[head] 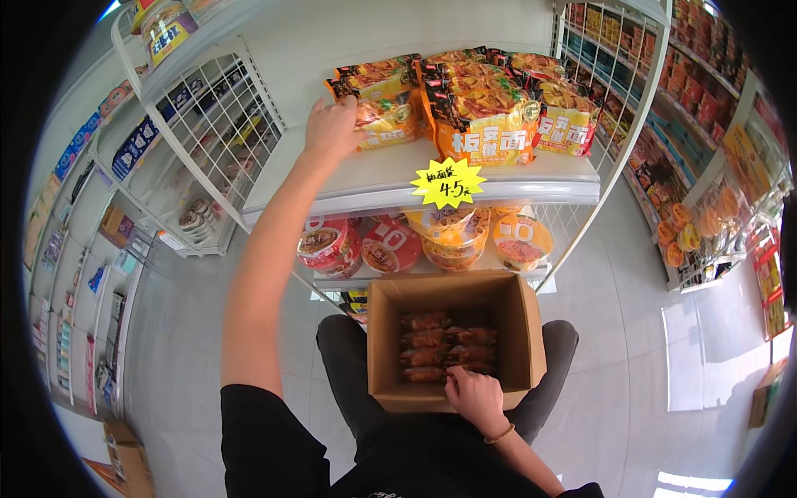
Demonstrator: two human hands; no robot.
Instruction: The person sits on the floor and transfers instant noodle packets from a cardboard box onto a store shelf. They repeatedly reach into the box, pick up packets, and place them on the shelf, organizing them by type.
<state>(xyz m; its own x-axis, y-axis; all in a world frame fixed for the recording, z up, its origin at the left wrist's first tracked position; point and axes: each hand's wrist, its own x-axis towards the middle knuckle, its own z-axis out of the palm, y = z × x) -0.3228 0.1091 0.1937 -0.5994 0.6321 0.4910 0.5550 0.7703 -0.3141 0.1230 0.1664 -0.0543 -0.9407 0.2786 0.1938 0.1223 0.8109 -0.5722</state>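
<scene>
My left hand [333,127] is on the left front noodle packet [389,121], an orange and yellow plastic bag standing on the white metal shelf [292,180]; its fingertips are partly hidden, so its hold cannot be told. To the right of it stand rows of similar noodle packets [492,127]. An open cardboard box [457,283] rests at my lap between my knees, with two rows of packets [426,339] low inside. My right hand [476,395] reaches over the near wall of the box, its fingers curled by the nearest packets; whether it grips one cannot be told.
A yellow star-shaped price tag [448,182] hangs on the shelf's front edge. Instant noodle tubs [454,236] fill the shelf below. White wire-grid panels [205,118] flank the unit. Stocked shelves [691,93] stand at right and left. Another cardboard box [131,464] is on the floor, lower left.
</scene>
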